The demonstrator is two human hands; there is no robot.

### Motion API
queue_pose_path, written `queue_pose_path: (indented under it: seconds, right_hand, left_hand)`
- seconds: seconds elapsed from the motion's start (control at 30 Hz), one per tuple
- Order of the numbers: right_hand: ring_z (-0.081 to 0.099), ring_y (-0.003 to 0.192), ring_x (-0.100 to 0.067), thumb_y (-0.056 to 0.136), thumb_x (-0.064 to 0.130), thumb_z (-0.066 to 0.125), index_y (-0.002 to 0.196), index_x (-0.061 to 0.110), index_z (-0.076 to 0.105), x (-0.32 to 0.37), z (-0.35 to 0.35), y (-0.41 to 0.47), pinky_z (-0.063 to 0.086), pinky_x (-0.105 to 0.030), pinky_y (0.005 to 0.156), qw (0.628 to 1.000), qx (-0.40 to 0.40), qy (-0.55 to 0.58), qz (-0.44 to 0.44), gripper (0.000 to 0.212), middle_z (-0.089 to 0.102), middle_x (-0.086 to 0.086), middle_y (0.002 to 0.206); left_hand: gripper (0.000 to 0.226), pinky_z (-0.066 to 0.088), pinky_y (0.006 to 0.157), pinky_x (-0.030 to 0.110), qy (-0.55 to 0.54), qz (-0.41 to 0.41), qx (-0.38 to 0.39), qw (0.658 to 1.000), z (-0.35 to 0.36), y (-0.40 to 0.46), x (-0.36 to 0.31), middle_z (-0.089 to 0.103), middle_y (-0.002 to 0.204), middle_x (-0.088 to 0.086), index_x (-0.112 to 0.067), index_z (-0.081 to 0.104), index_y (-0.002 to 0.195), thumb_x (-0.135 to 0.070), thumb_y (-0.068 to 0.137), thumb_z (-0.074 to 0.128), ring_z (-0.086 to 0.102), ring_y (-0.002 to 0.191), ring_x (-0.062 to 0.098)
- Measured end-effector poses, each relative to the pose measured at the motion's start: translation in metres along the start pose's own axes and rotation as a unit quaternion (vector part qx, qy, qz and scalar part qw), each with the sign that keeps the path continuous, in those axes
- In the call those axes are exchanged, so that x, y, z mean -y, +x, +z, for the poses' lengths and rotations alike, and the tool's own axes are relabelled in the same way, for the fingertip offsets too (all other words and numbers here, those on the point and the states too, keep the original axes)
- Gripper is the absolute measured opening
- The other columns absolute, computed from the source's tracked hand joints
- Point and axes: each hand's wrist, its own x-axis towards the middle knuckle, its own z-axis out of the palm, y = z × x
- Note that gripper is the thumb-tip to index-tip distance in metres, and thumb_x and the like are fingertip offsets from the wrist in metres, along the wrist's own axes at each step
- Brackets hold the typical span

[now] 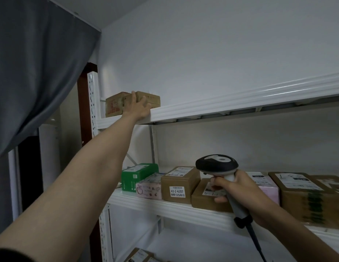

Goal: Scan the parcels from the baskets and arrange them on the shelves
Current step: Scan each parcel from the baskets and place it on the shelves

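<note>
My left hand [138,107] reaches up to the top shelf [221,104] and its straight fingers touch a brown cardboard parcel [151,99] at the shelf's left end. A second brown parcel [113,107] with red print stands just left of it. My right hand [238,188] grips the handle of a barcode scanner [217,164], black and white, whose head points left over the middle shelf [164,207]. The scanner's cable [256,242] hangs down to the lower right.
The middle shelf holds a green box [138,174], a pink patterned box [148,188], a brown labelled box [180,183], a flat brown parcel [204,197], a pink box [267,183] and a large brown box [305,197]. A grey curtain [38,69] hangs at the left. More parcels [140,256] lie below.
</note>
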Motion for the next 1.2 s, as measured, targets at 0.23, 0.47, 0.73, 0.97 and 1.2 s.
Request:
queue_pose_path:
  seconds: [0.23,0.47,0.73,0.97,1.2]
  right_hand:
    - [0.074,0.093,-0.015,0.092,0.015,0.070,0.117,0.017,0.064,0.004,-0.002,-0.028,0.060,-0.026,0.067,1.000,-0.002,-0.014,0.004,0.025,0.073,-0.006,0.106]
    - [0.074,0.086,-0.008,0.093,0.014,0.070,0.118,0.014,0.063,0.000,-0.014,-0.079,0.059,-0.022,0.064,1.000,0.000,-0.016,0.013,0.026,0.071,-0.004,0.110]
    - [0.072,0.082,-0.015,0.096,0.008,0.065,0.112,0.012,0.067,-0.025,-0.043,-0.165,0.062,-0.031,0.066,0.998,0.007,-0.042,0.048,0.017,0.070,-0.009,0.105]
    - [0.072,0.081,-0.019,0.096,0.010,0.064,0.108,0.010,0.069,-0.067,-0.098,-0.264,0.063,-0.034,0.068,0.990,-0.017,-0.021,0.136,0.013,0.068,-0.011,0.097]
    - [0.073,0.081,-0.025,0.094,0.008,0.067,0.111,0.007,0.068,-0.121,-0.181,-0.390,0.064,-0.040,0.073,0.967,-0.129,0.000,0.218,0.017,0.072,-0.011,0.092]
  left_hand:
    - [0.054,0.025,0.118,0.047,-0.115,0.057,-0.170,0.977,0.013,-0.043,-0.003,0.022,0.162,0.020,-0.013,0.035,0.153,-0.036,0.103,0.040,0.027,0.146,0.039]
    - [0.033,0.038,0.095,0.037,-0.191,0.116,-0.276,0.935,0.051,-0.171,-0.035,0.044,0.128,0.011,-0.016,0.054,0.119,-0.033,0.091,0.055,0.047,0.116,0.026]
    - [0.022,0.050,0.088,0.043,-0.268,0.174,-0.122,0.940,0.104,-0.343,-0.094,0.048,0.115,0.002,-0.015,0.056,0.109,-0.027,0.091,0.057,0.054,0.100,0.019]
    - [0.010,0.051,0.075,0.036,-0.338,0.202,0.003,0.919,0.153,-0.490,-0.176,0.055,0.099,-0.003,-0.018,0.057,0.099,-0.023,0.091,0.054,0.056,0.081,0.013]
    - [0.008,0.052,0.072,0.039,-0.380,0.261,0.192,0.866,0.205,-0.642,-0.277,0.060,0.088,-0.006,-0.020,0.060,0.093,-0.014,0.092,0.057,0.057,0.078,0.013]
